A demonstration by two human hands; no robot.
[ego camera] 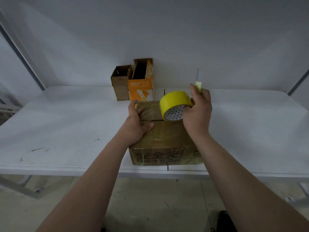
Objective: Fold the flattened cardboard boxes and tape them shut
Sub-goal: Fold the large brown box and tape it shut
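Head view: orange box [140,88] and brown box [119,86] stand behind the closed box [164,134].

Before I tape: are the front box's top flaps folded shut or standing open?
Shut. The box flaps lie flat, meeting at a seam; the left hand presses them down.

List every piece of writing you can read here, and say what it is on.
"安全无": large dark print on the front of the near brown cardboard box; the right forearm hides the rest.
Smaller line beneath it: too blurred.
White print on the upright orange cardboard box: too small.
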